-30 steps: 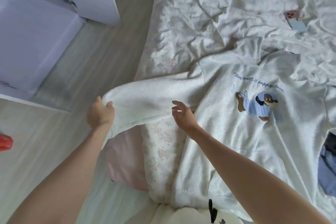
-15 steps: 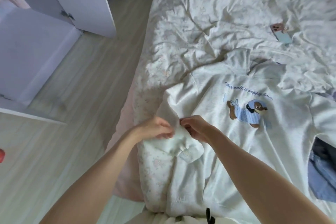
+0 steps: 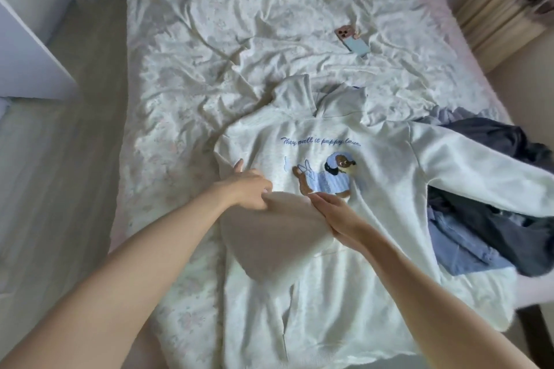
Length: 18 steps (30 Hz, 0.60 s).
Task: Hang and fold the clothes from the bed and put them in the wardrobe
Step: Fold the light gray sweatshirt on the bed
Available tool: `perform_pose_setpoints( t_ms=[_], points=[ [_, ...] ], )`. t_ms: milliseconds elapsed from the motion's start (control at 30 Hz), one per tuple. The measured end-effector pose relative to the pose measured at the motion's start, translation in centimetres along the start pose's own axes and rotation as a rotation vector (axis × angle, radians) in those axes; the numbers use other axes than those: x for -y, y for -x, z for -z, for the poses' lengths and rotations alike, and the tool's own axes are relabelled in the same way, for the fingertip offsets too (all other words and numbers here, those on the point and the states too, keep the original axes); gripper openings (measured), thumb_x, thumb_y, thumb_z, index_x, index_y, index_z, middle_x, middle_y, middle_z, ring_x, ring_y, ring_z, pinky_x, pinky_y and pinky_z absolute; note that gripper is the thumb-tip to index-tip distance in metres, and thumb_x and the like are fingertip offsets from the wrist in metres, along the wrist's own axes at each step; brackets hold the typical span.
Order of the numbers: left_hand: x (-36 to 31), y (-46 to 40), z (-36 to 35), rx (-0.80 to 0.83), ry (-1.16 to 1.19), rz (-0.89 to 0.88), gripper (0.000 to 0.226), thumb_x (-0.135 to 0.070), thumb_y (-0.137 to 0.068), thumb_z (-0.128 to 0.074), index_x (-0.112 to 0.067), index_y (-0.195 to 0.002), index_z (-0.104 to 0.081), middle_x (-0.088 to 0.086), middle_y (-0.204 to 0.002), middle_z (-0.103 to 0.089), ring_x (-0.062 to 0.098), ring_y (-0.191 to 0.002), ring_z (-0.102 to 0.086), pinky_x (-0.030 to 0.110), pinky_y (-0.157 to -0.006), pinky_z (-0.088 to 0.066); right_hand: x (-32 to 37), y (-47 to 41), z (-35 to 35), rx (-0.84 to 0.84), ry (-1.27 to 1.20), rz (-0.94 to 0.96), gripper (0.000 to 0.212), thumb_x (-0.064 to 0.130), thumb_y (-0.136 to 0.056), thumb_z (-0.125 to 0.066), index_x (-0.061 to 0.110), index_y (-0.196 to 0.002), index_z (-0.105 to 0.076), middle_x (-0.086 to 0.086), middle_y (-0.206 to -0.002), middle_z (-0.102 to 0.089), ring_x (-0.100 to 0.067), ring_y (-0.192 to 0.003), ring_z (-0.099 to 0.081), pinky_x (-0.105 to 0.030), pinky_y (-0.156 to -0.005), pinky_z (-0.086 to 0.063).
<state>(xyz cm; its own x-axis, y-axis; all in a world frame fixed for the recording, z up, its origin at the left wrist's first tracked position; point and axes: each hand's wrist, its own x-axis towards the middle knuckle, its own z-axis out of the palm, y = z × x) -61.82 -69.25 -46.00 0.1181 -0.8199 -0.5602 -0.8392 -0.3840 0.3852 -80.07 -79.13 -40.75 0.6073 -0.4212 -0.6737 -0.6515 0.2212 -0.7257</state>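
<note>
A white hoodie point(image 3: 374, 219) with a blue dog print lies face up on the bed point(image 3: 239, 24). Its left sleeve point(image 3: 275, 237) is folded in over the chest. My left hand point(image 3: 248, 189) grips the top edge of that folded sleeve with curled fingers. My right hand point(image 3: 332, 213) lies flat with straight fingers along the sleeve's right side, just below the print. The hoodie's other sleeve point(image 3: 485, 180) stretches out to the right over a pile of dark clothes.
Dark grey and blue clothes point(image 3: 485, 231) are heaped at the bed's right edge. A phone in a blue case point(image 3: 353, 42) lies on the crumpled sheet further up. White wardrobe panels point(image 3: 27, 48) stand left, across a strip of wood floor point(image 3: 60, 189).
The left sleeve, stretched out over the bed's edge a second ago, now lies folded over the hoodie's front. Both hands moved right with it, and the view shifted up the bed.
</note>
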Motion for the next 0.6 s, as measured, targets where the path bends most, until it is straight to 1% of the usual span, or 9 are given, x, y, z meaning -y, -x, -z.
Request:
perform_pose_setpoints(
  t_ms=[67,133,200,267,300,333,433,500,600],
  points=[
    [0.3,-1.2,0.7,-0.014,-0.042,0.019,0.012,-0.032,-0.083,-0.051,-0.021,-0.084,-0.055,0.002,-0.097,-0.062,0.021,-0.106,-0.054,0.044,-0.110,-0.018,0.4,0.2,3.0,0.019,0.148,0.033,0.031,0.036,-0.094,-0.052,0.010,-0.082,-0.065,-0.010,-0.082,-0.060,-0.016,-0.070,-0.058,-0.031,-0.068,-0.043],
    [0.9,-1.7,1.8,-0.050,0.105,0.035,0.028,-0.040,-0.085,-0.056,-0.014,-0.079,-0.059,0.003,-0.081,-0.060,0.022,-0.086,-0.058,0.033,-0.080,-0.038,0.0,0.1,5.6,0.054,0.584,-0.002,0.036,0.042,-0.088,-0.059,0.008,-0.076,-0.060,-0.016,-0.095,-0.056,-0.022,-0.080,-0.062,-0.036,-0.079,-0.044],
    [1.5,-1.8,3.5,-0.121,0.272,0.035,0.040,-0.047,-0.081,-0.065,-0.009,-0.071,-0.056,0.001,-0.067,-0.049,0.017,-0.067,-0.048,0.031,-0.060,-0.030,-0.6,-0.4,7.4,0.137,0.878,-0.127,0.033,0.041,-0.087,-0.059,0.008,-0.086,-0.062,-0.010,-0.096,-0.056,-0.027,-0.090,-0.062,-0.033,-0.077,-0.044],
    [2.6,-1.6,5.4,-0.180,0.292,0.062,0.045,-0.049,-0.078,-0.068,-0.006,-0.068,-0.056,0.000,-0.062,-0.044,0.014,-0.060,-0.041,0.030,-0.056,-0.026,-1.0,-0.9,8.4,0.164,0.928,-0.212,0.017,0.031,-0.088,-0.056,0.019,-0.077,-0.057,0.003,-0.077,-0.050,-0.022,-0.077,-0.056,-0.024,-0.061,-0.040],
    [3.3,-1.4,6.4,-0.200,0.261,0.094,0.047,-0.050,-0.077,-0.069,-0.006,-0.066,-0.056,0.000,-0.061,-0.043,0.014,-0.059,-0.040,0.030,-0.056,-0.025,-1.1,-1.0,8.8,0.143,0.933,-0.218,0.021,0.027,-0.090,-0.054,0.021,-0.069,-0.053,0.007,-0.072,-0.043,-0.018,-0.071,-0.051,-0.021,-0.054,-0.035],
    [4.0,-1.1,7.2,-0.214,0.218,0.132,0.048,-0.051,-0.076,-0.069,-0.008,-0.062,-0.054,0.000,-0.059,-0.041,0.014,-0.058,-0.040,0.030,-0.055,-0.024,-1.5,-1.4,9.1,0.102,0.934,-0.196,0.025,0.025,-0.092,-0.052,0.022,-0.067,-0.052,0.007,-0.071,-0.040,-0.017,-0.069,-0.048,-0.021,-0.053,-0.033],
    [5.0,-0.6,8.7,-0.220,0.050,0.252,0.055,-0.058,-0.075,-0.065,-0.019,-0.051,-0.035,-0.004,-0.054,-0.034,0.014,-0.057,-0.037,0.029,-0.051,-0.021,-1.8,-2.5,9.3,-0.223,0.941,-0.104,0.020,0.027,-0.095,-0.044,0.014,-0.090,-0.058,-0.004,-0.082,-0.061,-0.025,-0.079,-0.056,-0.030,-0.064,-0.040],
    [4.6,-1.2,8.6,-0.255,-0.025,0.308,0.055,-0.063,-0.076,-0.059,-0.019,-0.052,-0.038,-0.007,-0.055,-0.041,0.014,-0.062,-0.044,0.026,-0.050,-0.024,-1.9,-3.4,9.5,-0.455,0.946,-0.035,0.020,0.028,-0.096,-0.038,0.017,-0.091,-0.054,-0.009,-0.091,-0.064,-0.030,-0.084,-0.059,-0.033,-0.066,-0.044],
    [3.5,-3.4,8.3,-0.262,-0.036,0.322,0.048,-0.062,-0.079,-0.056,-0.019,-0.058,-0.048,-0.007,-0.066,-0.053,0.018,-0.079,-0.054,0.027,-0.060,-0.030,-2.0,-4.4,11.2,-0.569,0.964,-0.004,0.020,0.031,-0.097,-0.034,0.021,-0.094,-0.052,-0.010,-0.093,-0.064,-0.031,-0.080,-0.057,-0.033,-0.063,-0.040]
  ],
)
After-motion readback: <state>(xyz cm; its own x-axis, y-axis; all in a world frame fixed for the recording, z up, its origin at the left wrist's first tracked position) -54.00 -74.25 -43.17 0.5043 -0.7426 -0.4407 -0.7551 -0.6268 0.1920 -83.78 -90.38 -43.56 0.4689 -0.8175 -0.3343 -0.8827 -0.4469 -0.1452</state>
